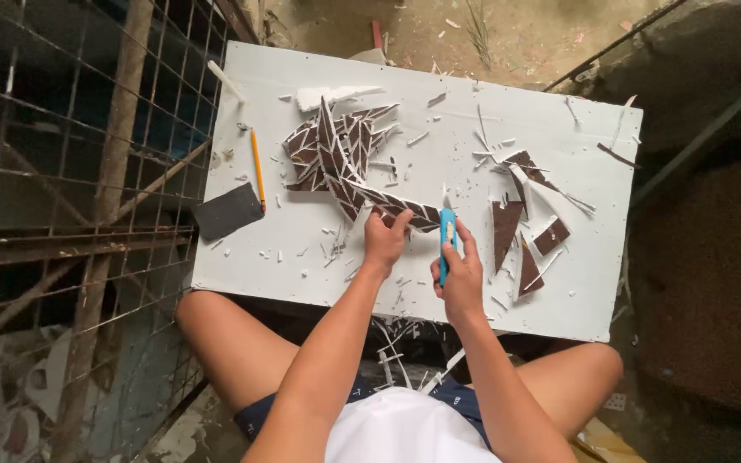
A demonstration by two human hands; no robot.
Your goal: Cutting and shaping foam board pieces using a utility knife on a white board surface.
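I am seated, looking down past my bare knees at a white rectangular board [302,257] that serves as my worktop, littered with small white shavings.

Off the worktop's left edge stands a rusty wire mesh fence [70,171]. Overhanging the left edge lies a dark grey rectangular sanding block [227,212]. Just beside it, running away from me toward the far left corner, is a thin orange pencil [257,167], and near that corner a short white stick [225,81] pokes over the edge.

In the middle of the far half sits a pile of pointed brown pieces with white edges [332,150], overlapping like a fan, with a torn white foam scrap [328,94] just beyond them.

From that pile a long narrow brown strip with white edges [396,206] runs toward the near edge. My left hand [385,240] presses down on it, fingers curled with the tips touching the strip's near end.

Just to its right, my right hand [459,273] is wrapped closed around a bright blue utility knife [447,238], which points away from me, its tip right beside the strip's end. The two hands are near each other but apart, both close to the middle of the near edge.

Toward the right edge lie several loose dark brown offcuts with white edges [508,227], some triangular, some nearly square, scattered among long white slivers.
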